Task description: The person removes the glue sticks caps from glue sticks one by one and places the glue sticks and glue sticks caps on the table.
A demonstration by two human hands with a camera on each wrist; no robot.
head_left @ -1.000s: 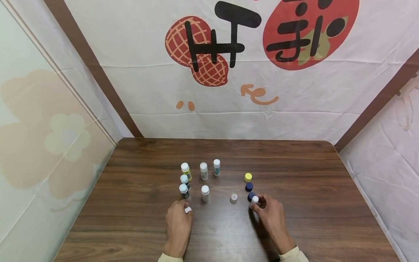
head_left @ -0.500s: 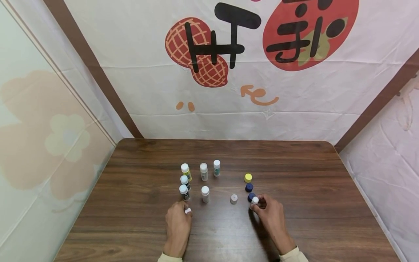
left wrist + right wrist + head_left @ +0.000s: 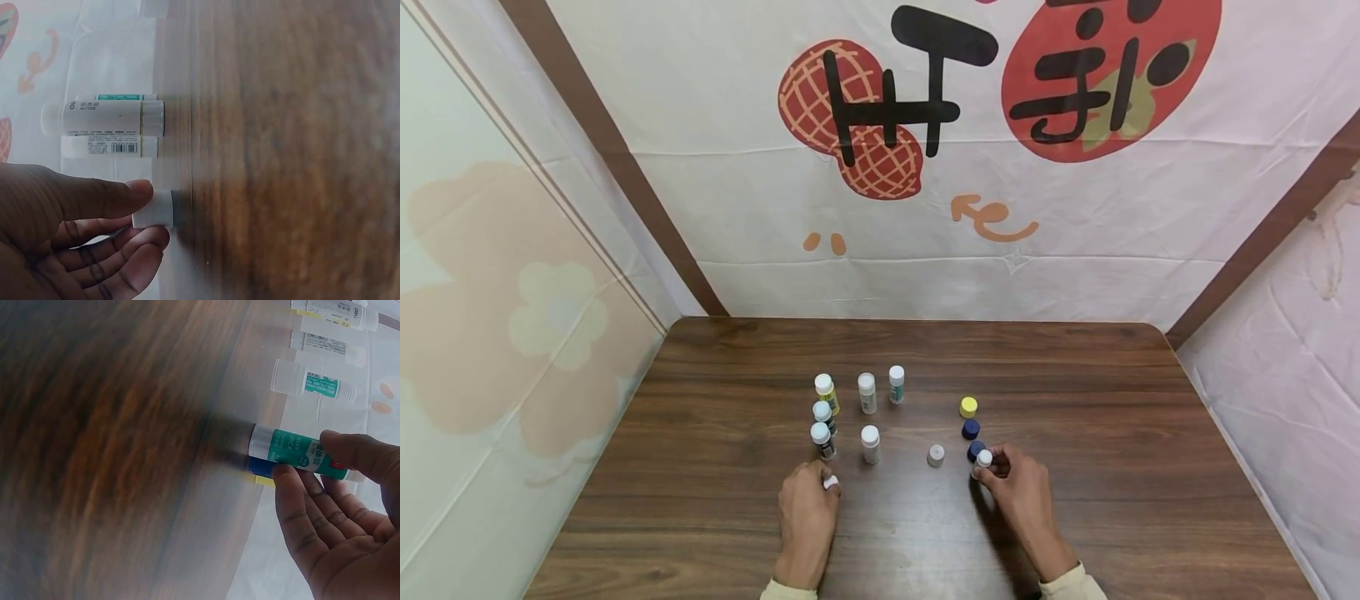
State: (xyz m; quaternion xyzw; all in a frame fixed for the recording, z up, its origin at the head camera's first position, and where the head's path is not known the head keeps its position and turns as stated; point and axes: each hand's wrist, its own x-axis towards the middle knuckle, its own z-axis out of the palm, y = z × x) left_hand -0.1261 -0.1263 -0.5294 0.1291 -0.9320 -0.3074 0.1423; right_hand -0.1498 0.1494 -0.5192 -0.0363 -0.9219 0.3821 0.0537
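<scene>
My left hand (image 3: pixel 808 510) pinches a small white cap (image 3: pixel 154 209) between thumb and fingers, low over the table. My right hand (image 3: pixel 1021 490) grips a glue stick (image 3: pixel 294 450) with a green label, its silvery base toward the table. In the head view only the white top of that glue stick shows, right beside a dark blue cap (image 3: pixel 975 451). Just beyond my left hand stands a glue stick with a dark label (image 3: pixel 823 442). A white glue stick (image 3: pixel 870 445) stands upright to the right of it.
Farther back stand more upright glue sticks, one with a yellow label (image 3: pixel 826 393), one white (image 3: pixel 867 393) and one teal (image 3: pixel 897 385). Loose caps lie at the right: a yellow cap (image 3: pixel 968 407), another dark blue cap (image 3: pixel 971 429) and a whitish cap (image 3: pixel 936 455). A printed cloth (image 3: pixel 760 283) hangs behind the table.
</scene>
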